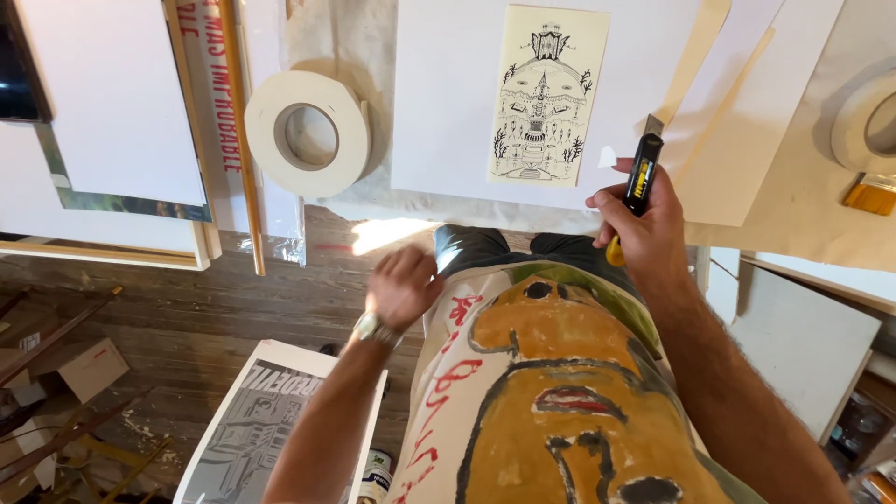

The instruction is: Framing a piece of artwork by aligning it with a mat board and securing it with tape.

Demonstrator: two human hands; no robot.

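My right hand (642, 229) grips a black and yellow utility knife (642, 173), its blade tip at the lower right edge of a white board (448, 103). A cream paper with a black ink drawing (546, 93) lies on that board. A tiny white paper scrap (607, 157) sits just left of the knife. My left hand (403, 285), blurred and curled into a loose fist, hangs below the table's edge near my waist, holding nothing that I can see; a watch (375, 329) is on its wrist.
A big roll of cream tape (308, 133) lies left of the board. Another tape roll (868, 121) and a brush (870, 194) sit at the far right. Framed boards (112, 112) are on the left. A printed poster (261, 420) and a can (375, 474) rest on the wooden floor.
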